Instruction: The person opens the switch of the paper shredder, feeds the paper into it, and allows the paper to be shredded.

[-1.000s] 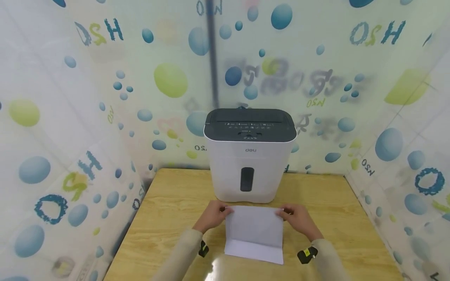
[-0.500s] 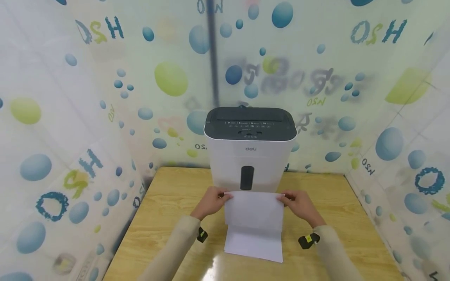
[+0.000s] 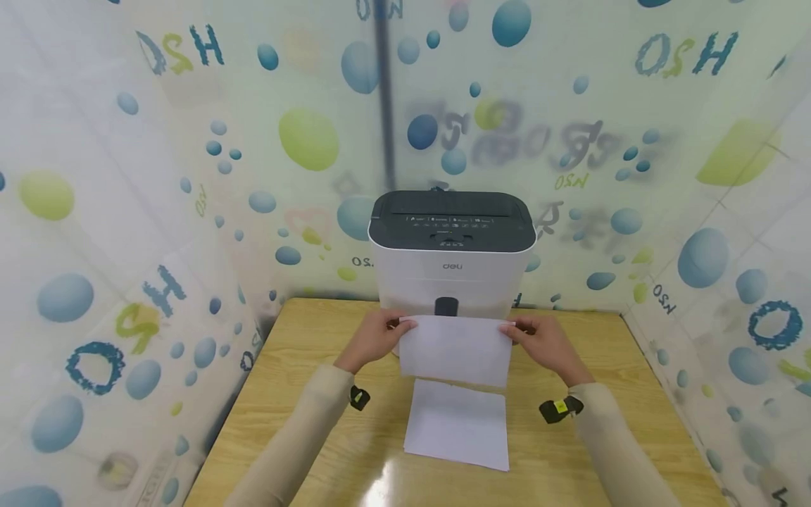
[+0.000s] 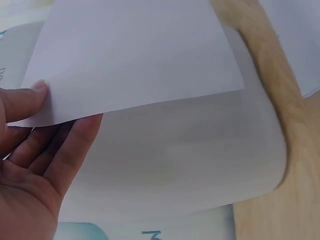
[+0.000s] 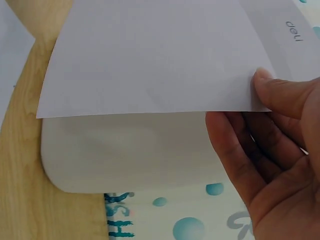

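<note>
"deli" (image 3: 453,266) on shredder (image 3: 412,278), "h2o" (image 3: 178,56) on wall (image 3: 329,77)

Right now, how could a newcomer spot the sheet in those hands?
On the wooden table stands a white machine with a dark top. In front of it, the left hand and right hand pinch the white sheet by its upper corners. Unlike the paper lying on the table, it is held up, hiding part of the machine.

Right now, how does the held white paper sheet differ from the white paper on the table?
The held white paper sheet is raised, pinched by left hand and right hand; the lying white paper rests on the yellowish wooden table. The held sheet partly hides the white machine; the lying paper doesn't. Both look rectangular and white.
</note>
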`<state>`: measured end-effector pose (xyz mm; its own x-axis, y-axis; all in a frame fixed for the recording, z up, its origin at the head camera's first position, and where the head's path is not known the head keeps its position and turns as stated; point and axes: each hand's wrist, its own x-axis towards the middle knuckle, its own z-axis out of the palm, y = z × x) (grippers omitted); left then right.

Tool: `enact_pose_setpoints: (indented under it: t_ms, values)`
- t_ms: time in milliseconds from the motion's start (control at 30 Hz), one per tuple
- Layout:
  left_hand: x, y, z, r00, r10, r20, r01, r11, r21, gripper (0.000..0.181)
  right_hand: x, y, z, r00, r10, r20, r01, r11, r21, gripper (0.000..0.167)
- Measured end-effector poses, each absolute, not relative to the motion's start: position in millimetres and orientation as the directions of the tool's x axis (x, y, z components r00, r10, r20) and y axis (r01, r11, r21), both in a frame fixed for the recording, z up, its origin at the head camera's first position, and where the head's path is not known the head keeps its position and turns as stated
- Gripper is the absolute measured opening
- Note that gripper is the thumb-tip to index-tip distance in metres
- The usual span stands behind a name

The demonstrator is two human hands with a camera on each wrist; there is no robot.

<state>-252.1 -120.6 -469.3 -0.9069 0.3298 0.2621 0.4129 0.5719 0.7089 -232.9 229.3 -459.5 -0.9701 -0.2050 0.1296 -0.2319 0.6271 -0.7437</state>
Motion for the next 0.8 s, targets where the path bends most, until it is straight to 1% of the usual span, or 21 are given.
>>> enact_pose_setpoints:
  t_ms: [67, 233, 400, 600, 733, 800]
  values:
    - [-254.6, -120.5, -461.2, -0.897, 0.333, 0.291, 0.437, 0.565, 0.7, 0.018, -234.1, 229.3, -452.7, -0.967, -0.207, 0.15, -0.249, 0.632, -0.733, 0.029]
    - [-259.5, -121.2, -443.6, -0.859, 0.353, 0.37, 0.51, 0.546, 0.665, 0.026, -236.8, 228.7, -436.0, -0.959, -0.211, 0.19, -0.282, 0.638, -0.716, 0.027]
    - [-261.1, -123.6, -431.3, -0.857, 0.348, 0.38, 0.515, 0.565, 0.645, 0.035, -237.1, 226.7, -418.0, -0.948, -0.228, 0.224, -0.319, 0.626, -0.711, 0.026]
    - [-262.3, -124.2, -412.7, -0.841, 0.35, 0.413, 0.541, 0.556, 0.63, 0.028, -240.6, 225.7, -399.7, -0.931, -0.234, 0.281, -0.365, 0.62, -0.694, 0.024]
    - [-262.7, -125.1, -399.1, -0.837, 0.342, 0.427, 0.547, 0.565, 0.618, 0.03, -244.6, 224.5, -390.9, -0.923, -0.233, 0.305, -0.383, 0.617, -0.688, 0.023]
    - [-262.8, -124.9, -393.3, -0.836, 0.339, 0.431, 0.547, 0.563, 0.619, 0.028, -245.7, 224.4, -386.7, -0.923, -0.228, 0.311, -0.384, 0.619, -0.685, 0.023]
